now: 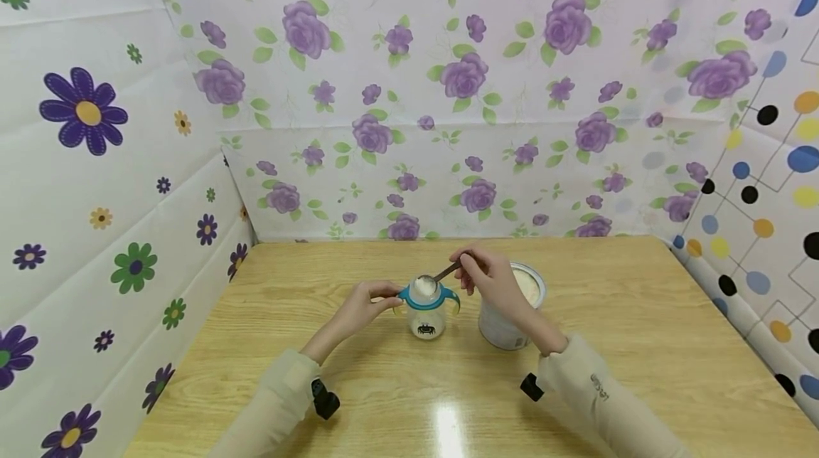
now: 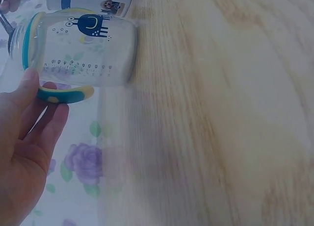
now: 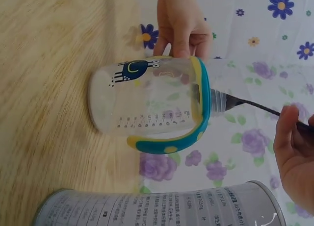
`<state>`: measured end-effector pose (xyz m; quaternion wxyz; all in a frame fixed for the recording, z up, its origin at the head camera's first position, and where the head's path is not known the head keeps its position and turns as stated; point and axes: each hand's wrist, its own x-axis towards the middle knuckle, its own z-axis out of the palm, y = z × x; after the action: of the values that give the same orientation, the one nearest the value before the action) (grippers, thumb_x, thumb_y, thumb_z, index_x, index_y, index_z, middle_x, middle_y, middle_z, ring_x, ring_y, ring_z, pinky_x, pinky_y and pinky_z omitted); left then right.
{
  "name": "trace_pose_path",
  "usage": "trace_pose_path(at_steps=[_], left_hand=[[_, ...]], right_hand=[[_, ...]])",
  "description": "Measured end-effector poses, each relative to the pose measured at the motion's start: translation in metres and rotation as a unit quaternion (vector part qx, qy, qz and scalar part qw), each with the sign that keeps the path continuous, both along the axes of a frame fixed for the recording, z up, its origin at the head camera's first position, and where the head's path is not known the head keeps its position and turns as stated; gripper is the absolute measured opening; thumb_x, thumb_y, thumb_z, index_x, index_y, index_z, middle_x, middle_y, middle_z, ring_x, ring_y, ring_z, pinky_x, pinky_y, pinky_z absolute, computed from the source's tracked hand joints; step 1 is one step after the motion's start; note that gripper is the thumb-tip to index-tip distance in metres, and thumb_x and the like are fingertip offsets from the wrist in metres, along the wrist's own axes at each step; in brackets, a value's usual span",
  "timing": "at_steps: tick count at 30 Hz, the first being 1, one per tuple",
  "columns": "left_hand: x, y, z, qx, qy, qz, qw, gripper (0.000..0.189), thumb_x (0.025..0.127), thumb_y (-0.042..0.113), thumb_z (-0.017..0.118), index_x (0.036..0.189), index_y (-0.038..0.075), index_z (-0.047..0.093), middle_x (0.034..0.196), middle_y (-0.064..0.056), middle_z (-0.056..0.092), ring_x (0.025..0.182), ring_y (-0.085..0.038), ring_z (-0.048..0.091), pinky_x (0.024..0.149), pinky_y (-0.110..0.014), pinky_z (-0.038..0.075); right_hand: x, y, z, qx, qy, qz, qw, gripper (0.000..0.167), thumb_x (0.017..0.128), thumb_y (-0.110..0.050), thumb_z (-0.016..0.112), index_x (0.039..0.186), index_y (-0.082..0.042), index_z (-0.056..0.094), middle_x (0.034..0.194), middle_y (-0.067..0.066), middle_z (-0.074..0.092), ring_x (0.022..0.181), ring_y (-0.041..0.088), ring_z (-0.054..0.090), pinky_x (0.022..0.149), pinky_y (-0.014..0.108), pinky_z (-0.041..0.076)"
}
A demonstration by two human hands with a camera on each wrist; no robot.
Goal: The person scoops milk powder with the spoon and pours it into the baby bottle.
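Note:
A clear baby bottle [image 1: 427, 321] with a blue-and-yellow two-handled collar and a dark cartoon animal print stands upright on the table. With thumb and fingers, my left hand [image 1: 363, 310] pinches one of its handles [image 2: 66, 95]. My right hand [image 1: 489, 279] grips the handle of a dark metal spoon [image 1: 449, 270]. The spoon's bowl tips down into the bottle's open mouth, and white powder shows there in the head view. Some pale contents lie at the bottle's bottom. Close by my right hand is an open can [image 1: 502, 328] of pale powder, partly hidden behind the hand and forearm.
The wooden table [image 1: 269, 373] meets a flower-print sheet [image 1: 384, 180] along its back edge. Similar printed sheets hang at the left and right sides. The can stands just right of the bottle, below my right forearm.

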<state>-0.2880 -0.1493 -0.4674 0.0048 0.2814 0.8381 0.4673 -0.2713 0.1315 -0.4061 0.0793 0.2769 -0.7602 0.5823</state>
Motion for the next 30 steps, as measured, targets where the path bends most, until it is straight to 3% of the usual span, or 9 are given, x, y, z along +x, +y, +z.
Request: trace_pose_path(at_steps=[3,5,11,14,18,21,25,30], left_hand=[[0.000,0.001,0.001,-0.003,-0.003,-0.001,1.0000,0.021,0.093,0.022,0.065,0.111,0.016,0.072,0.106,-0.002,0.072,0.096,-0.015,0.069,0.083,-0.026,0.057],[0.001,0.001,0.001,-0.005,0.001,-0.001,1.0000,0.021,0.093,0.021,0.065,0.112,0.015,0.072,0.107,-0.002,0.072,0.096,-0.015,0.069,0.083,-0.027,0.057],[0.002,0.001,0.004,-0.009,0.009,0.002,0.9999,0.021,0.093,0.019,0.065,0.112,0.014,0.071,0.107,-0.004,0.072,0.096,-0.018,0.069,0.085,-0.030,0.057],[0.003,0.001,0.005,-0.017,0.003,0.002,0.9998,0.021,0.093,0.019,0.065,0.112,0.014,0.070,0.108,-0.004,0.071,0.099,-0.020,0.068,0.085,-0.030,0.057],[0.003,0.001,0.006,-0.023,-0.012,0.001,0.9997,0.020,0.093,0.021,0.065,0.112,0.017,0.069,0.109,-0.003,0.070,0.102,-0.020,0.067,0.086,-0.030,0.057],[0.002,0.000,0.006,-0.022,-0.025,-0.007,0.9994,0.020,0.094,0.023,0.064,0.112,0.018,0.068,0.109,-0.003,0.070,0.103,-0.020,0.066,0.086,-0.030,0.057],[0.002,-0.001,0.006,-0.022,-0.035,-0.017,0.9990,0.022,0.095,0.024,0.063,0.115,0.017,0.067,0.111,-0.004,0.069,0.104,-0.021,0.066,0.086,-0.031,0.057],[0.002,-0.002,0.007,-0.027,-0.040,-0.019,0.9987,0.024,0.095,0.024,0.062,0.117,0.016,0.066,0.112,-0.004,0.068,0.105,-0.021,0.065,0.087,-0.030,0.057]], right_hand=[[0.003,-0.001,0.000,0.059,0.071,0.013,0.9957,0.021,0.104,-0.012,0.045,0.108,-0.005,0.065,0.078,0.007,0.064,0.059,0.009,0.058,0.050,0.029,0.053],[0.004,-0.002,0.001,0.095,0.136,0.024,0.9858,0.019,0.102,-0.007,0.047,0.109,-0.006,0.065,0.078,0.004,0.064,0.059,0.010,0.058,0.050,0.025,0.052],[0.007,-0.002,0.005,0.174,0.324,0.062,0.9280,0.018,0.098,-0.003,0.053,0.111,-0.004,0.066,0.089,0.007,0.068,0.057,0.002,0.052,0.052,0.011,0.044],[0.010,-0.001,0.006,0.197,0.388,0.062,0.8981,0.016,0.097,-0.006,0.058,0.109,-0.005,0.068,0.088,0.004,0.067,0.055,0.000,0.047,0.049,0.008,0.038],[0.016,-0.002,0.007,0.220,0.435,0.047,0.8719,0.022,0.085,-0.003,0.072,0.105,-0.009,0.071,0.085,0.001,0.065,0.056,0.003,0.050,0.050,0.008,0.039],[0.020,-0.001,0.007,0.235,0.449,0.040,0.8611,0.027,0.079,-0.003,0.077,0.104,-0.010,0.072,0.087,0.001,0.065,0.059,0.004,0.053,0.052,0.010,0.041],[0.022,0.001,0.005,0.248,0.460,0.033,0.8522,0.021,0.085,-0.007,0.073,0.106,-0.011,0.072,0.089,0.002,0.066,0.062,0.003,0.054,0.053,0.011,0.043],[0.023,0.005,0.003,0.243,0.455,0.016,0.8565,0.017,0.090,-0.009,0.068,0.107,-0.009,0.071,0.093,0.003,0.067,0.065,0.005,0.058,0.055,0.013,0.046]])
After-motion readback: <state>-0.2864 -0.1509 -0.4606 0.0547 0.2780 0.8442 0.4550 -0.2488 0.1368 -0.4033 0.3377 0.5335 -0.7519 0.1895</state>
